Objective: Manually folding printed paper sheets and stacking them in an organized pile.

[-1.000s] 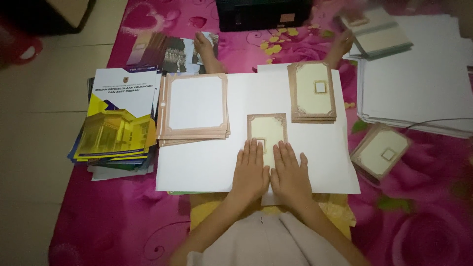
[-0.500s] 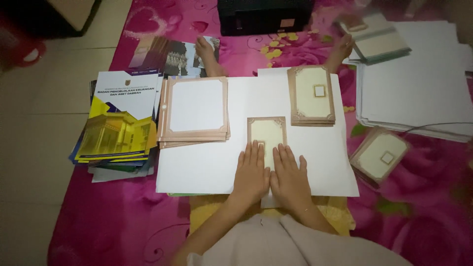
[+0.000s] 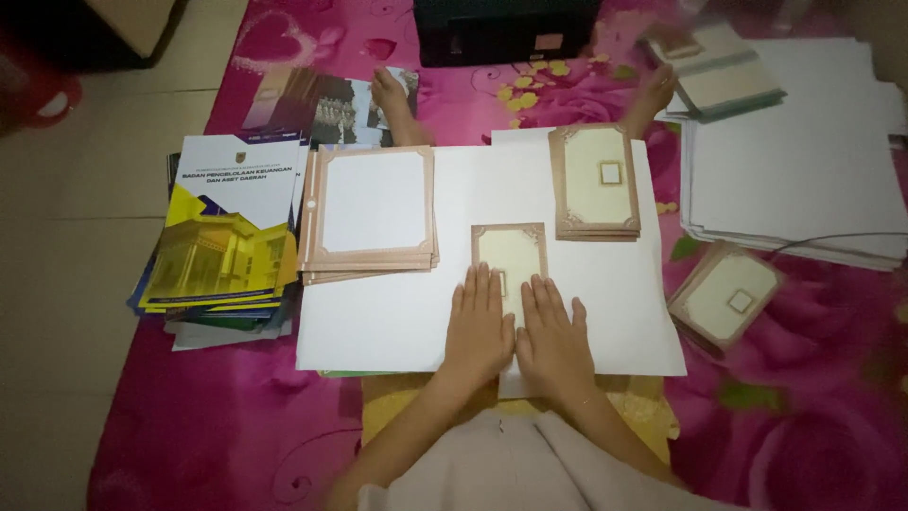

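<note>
Hands: two, left hand and right hand, side by side, palms down, fingers straight and spread flat, gripping nothing.
Card under hands: one small bordered card, cream centre, brown frame, lying flat on the white sheet; both sets of fingertips cover its lower edge.
Card stacks: three counted. Large stack with white centres at left on the sheet; upright stack with small square window at upper right on the sheet; tilted stack off the sheet, on the pink floral cloth at right.
Paper: one broad pile of white sheets at far right, a thin cable lying across its lower edge.
Booklets: one pile with blue, yellow and white covers at left, just beside the large stack.
Feet: two bare feet, one above the sheet's left part, one above its right.
Top edge: dark box; contents not visible.
Obstruction: hands hide the card's lower part.
</note>
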